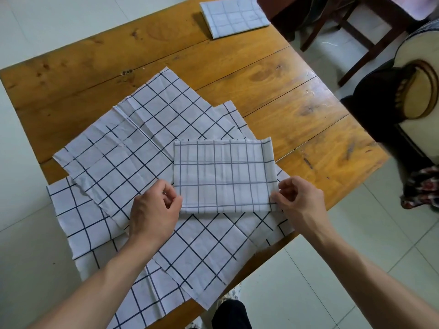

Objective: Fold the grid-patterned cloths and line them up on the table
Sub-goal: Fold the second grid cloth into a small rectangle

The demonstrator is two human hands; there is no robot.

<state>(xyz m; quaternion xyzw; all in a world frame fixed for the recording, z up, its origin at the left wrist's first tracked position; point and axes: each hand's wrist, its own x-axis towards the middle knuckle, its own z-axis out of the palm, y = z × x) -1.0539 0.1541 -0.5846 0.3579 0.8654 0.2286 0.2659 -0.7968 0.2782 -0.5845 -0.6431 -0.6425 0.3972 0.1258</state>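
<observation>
Folded cloth [224, 175]: atop flat cloths [133, 148] near table [297, 96] front edge | my left hand [154, 210] and right hand [300, 198] fingers pinch its near corners | judged light, limp, slides easily; lift by both corners | first folded cloth [234, 16] at far edge.

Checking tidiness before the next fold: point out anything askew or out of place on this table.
The unfolded grid cloths lie fanned at clashing angles, some overhanging the wooden table's near edge. The folded cloth at the far edge sits slightly rotated. Both hands pinch another folded cloth.
</observation>
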